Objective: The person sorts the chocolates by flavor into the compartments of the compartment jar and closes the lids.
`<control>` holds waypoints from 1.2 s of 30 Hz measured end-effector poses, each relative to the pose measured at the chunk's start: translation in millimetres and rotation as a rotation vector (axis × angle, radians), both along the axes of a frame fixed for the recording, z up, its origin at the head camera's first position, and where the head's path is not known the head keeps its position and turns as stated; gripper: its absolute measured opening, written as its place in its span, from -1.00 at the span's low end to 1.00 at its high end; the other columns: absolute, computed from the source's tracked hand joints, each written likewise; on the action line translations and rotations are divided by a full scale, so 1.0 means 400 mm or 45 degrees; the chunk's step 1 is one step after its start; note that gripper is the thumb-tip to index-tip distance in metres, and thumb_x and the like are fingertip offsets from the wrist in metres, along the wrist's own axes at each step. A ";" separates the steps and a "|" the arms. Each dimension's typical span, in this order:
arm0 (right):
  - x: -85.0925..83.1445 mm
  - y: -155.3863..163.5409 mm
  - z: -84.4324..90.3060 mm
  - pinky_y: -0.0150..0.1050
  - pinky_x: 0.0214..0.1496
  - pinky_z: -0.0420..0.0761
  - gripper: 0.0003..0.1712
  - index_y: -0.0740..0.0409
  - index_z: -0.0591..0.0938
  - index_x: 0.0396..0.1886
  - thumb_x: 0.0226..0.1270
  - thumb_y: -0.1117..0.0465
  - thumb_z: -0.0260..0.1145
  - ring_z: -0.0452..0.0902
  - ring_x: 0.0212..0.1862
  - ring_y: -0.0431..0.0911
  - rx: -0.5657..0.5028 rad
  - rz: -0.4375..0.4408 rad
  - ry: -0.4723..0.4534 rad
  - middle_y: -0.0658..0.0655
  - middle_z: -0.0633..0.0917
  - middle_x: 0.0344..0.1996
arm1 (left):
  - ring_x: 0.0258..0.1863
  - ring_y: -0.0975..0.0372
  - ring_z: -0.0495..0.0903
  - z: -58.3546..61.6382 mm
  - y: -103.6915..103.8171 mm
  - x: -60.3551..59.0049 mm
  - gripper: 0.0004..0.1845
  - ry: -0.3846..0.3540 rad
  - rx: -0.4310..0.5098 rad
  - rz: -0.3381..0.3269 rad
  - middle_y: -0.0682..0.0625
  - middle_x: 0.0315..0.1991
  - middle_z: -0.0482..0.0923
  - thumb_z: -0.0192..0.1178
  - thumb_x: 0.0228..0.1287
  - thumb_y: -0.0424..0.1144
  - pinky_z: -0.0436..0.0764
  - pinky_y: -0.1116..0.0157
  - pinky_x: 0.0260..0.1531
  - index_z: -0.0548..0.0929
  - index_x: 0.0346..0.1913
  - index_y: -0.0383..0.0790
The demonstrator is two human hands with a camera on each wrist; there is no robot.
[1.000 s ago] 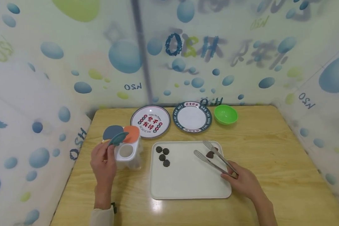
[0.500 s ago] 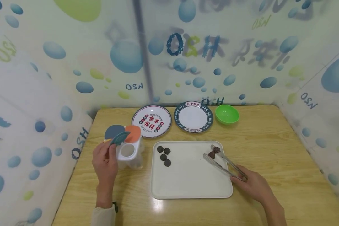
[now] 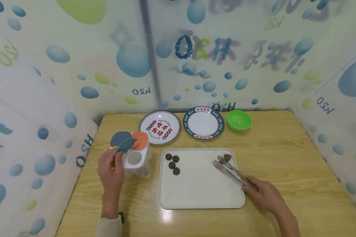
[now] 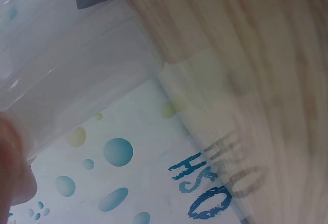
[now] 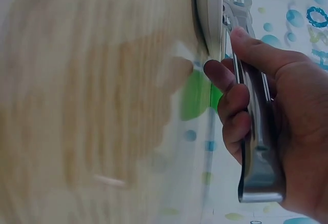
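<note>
My left hand [image 3: 111, 169] pinches a raised teal lid [image 3: 126, 145] over a white-topped clear storage container [image 3: 140, 170], whose round opening [image 3: 134, 158] is uncovered. In the left wrist view, a finger [image 4: 18, 183] shows beside the clear container wall [image 4: 77, 85]. My right hand [image 3: 267, 196] grips metal tongs [image 3: 237, 173], their arms squeezed near together over the right of a cream tray [image 3: 190, 197]. A dark brown piece [image 3: 227, 157] lies by the tong tips; another is mostly hidden under them. The right wrist view shows fingers curled round the tongs [image 5: 261, 170].
Several dark scalloped rounds [image 3: 172, 165] lie at the tray's upper left. Behind stand a plate with red writing [image 3: 169, 121], a dark-rimmed plate [image 3: 203, 123] and a green bowl [image 3: 239, 120]. The container's blue lid [image 3: 120, 138] and orange lid [image 3: 140, 141] are down.
The tongs moved right over the brown pieces, and their arms drew together there. My left hand keeps the teal lid raised in about the same place.
</note>
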State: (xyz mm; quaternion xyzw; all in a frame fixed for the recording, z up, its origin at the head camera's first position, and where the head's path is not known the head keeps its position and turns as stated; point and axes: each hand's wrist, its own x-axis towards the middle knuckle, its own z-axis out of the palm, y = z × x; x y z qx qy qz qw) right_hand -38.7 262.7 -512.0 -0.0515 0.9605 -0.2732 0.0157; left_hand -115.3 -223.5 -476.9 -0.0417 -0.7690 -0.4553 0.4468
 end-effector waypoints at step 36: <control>-0.169 -0.373 0.180 -0.44 -0.53 0.42 -0.61 -0.17 0.63 0.15 0.34 -0.03 0.36 0.35 -0.53 -0.40 -0.269 0.578 0.187 -0.24 0.64 -0.40 | -0.16 0.44 0.38 -0.018 -0.018 -0.004 -0.78 -0.001 -0.034 -0.008 -0.32 -0.24 0.63 0.21 0.21 -0.66 0.42 0.66 -0.21 0.71 -0.10 -0.49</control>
